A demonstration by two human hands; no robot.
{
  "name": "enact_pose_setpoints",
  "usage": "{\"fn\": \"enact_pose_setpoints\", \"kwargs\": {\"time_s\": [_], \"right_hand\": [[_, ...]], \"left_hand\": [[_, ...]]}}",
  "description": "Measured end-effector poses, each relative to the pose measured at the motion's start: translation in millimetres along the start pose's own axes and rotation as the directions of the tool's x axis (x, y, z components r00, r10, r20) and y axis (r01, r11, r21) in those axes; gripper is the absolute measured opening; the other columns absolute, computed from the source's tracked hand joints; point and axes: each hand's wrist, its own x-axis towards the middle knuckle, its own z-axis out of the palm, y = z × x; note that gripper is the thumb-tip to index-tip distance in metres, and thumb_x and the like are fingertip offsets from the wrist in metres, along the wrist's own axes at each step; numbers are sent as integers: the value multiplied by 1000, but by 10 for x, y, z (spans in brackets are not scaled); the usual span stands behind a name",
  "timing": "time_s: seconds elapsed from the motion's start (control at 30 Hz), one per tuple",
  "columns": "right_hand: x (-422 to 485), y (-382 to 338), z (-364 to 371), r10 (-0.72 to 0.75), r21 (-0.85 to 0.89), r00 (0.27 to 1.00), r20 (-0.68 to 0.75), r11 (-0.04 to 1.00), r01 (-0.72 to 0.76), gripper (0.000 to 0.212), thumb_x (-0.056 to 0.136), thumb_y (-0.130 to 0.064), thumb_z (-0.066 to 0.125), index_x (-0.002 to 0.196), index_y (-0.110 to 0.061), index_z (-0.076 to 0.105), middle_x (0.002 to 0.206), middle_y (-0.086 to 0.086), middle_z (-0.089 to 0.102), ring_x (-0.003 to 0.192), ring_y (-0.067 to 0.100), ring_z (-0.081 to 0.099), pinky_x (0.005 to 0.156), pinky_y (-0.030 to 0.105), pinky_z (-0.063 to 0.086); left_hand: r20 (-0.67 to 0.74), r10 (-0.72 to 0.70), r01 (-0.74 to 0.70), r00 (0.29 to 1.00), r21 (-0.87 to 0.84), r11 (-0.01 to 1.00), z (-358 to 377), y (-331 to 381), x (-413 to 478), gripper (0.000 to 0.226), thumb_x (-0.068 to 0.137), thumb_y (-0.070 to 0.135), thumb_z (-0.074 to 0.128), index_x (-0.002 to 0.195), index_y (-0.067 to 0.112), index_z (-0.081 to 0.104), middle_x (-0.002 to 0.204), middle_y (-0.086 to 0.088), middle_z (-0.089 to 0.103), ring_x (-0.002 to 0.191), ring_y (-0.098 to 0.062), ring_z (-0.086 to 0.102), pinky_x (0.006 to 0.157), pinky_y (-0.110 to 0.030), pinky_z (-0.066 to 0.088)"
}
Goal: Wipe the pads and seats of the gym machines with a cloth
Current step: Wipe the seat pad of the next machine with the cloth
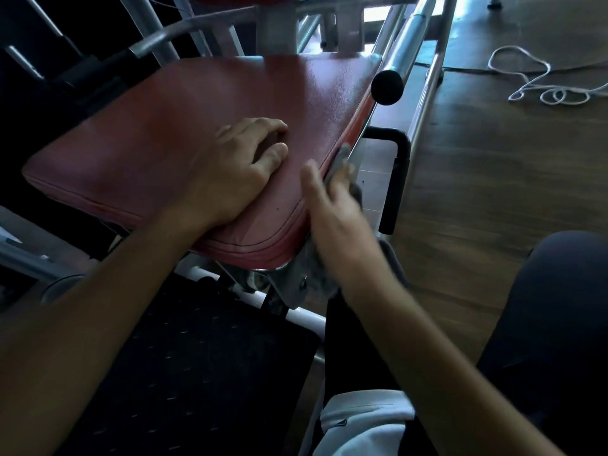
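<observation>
Both hands are shown at the red seat pad (204,103) that fills the centre of the frame. The left hand (240,166) is laid palm-down on the pad's top near its lower right corner, fingers loosely bent and nothing grasped; it is judged to serve as a brace. The right hand (332,209), rendered blurred, is set against the pad's right side edge. Its thumb lies over the top seam while the outstretched fingers press a grey cloth (316,271) flat to the side wall, and a loose end of the cloth hangs below the pad's lower corner.

Wiping of the side edge is judged to be the step in hand. No difference between wiped and unwiped surface can be made out on the top, so its state cannot be told; any other pads of the machines are taken to remain.

Just right of the pad, a black knob (387,87) and a black handle (394,179) are seen beside the chrome frame (406,34). At upper right, a white rope (543,87) lies looped on the wooden floor (493,192). A black mat (197,357) is seen at lower left.
</observation>
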Motion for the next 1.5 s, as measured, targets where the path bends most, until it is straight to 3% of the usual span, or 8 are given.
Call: {"fn": "enact_pose_setpoints", "kwargs": {"time_s": [0.2,0.33,0.5,0.63,0.9,1.03,1.37,1.5], "right_hand": [[-558,147,266,-96,160,991,95,984,80,78,90,-71,37,152,-48,-2,161,-25,-3,144,-13,2,119,17,10],[-55,55,99,-18,114,1000,-21,993,20,82,85,-78,36,155,-40,11,163,-14,12,147,2,16,121,35,21],[-736,95,265,-109,180,988,109,980,88,72,92,-63,37,151,-48,-3,156,-33,-10,138,-20,-9,117,16,4],[-91,48,104,-40,98,999,-11,994,41,76,92,-70,36,155,-36,12,162,-19,2,145,-5,7,121,29,16],[-481,223,223,-142,134,989,50,982,134,68,97,-57,36,155,-39,5,160,-26,-5,136,-23,-8,114,12,5],[-37,179,96,-101,114,995,3,988,100,67,98,-58,33,155,-35,6,161,-23,-4,117,-36,0,90,-8,7],[627,-21,1,-141,180,971,-195,968,177,72,99,-62,26,157,-30,-1,164,-15,-5,148,-1,-7,124,39,1],[892,-220,-159,-83,-12,982,-172,997,82,72,97,-66,28,157,-32,6,164,-11,-4,150,9,-5,113,23,-9]], "left_hand": [[-8,31,-31,999,3,1000,11,-44,9,58,88,57,34,136,31,53,141,9,54,129,-18,48,111,-39,34],[1,23,-23,1000,5,1000,7,-43,23,58,88,57,33,137,32,52,142,10,53,131,-17,46,111,-39,33],[-13,44,-44,999,3,999,16,-56,24,57,88,55,35,136,30,54,141,7,55,128,-20,48,111,-37,34],[1,34,-34,999,2,999,13,-53,27,58,88,57,33,137,32,52,142,9,53,130,-18,47,112,-40,33],[7,36,-36,999,17,999,30,-61,33,53,91,50,37,137,28,53,141,7,55,131,-18,47,112,-35,30],[10,14,-14,1000,13,1000,-7,-10,-4,52,92,51,37,137,32,51,141,11,53,129,-18,47,111,-43,34],[-12,-3,3,1000,26,1000,-7,23,-40,55,89,55,35,136,31,54,143,9,53,132,-17,46,113,-43,33],[-1,-16,16,1000,27,999,8,2,-51,62,86,61,30,137,34,53,144,12,52,136,-16,44,114,-45,33]]}}
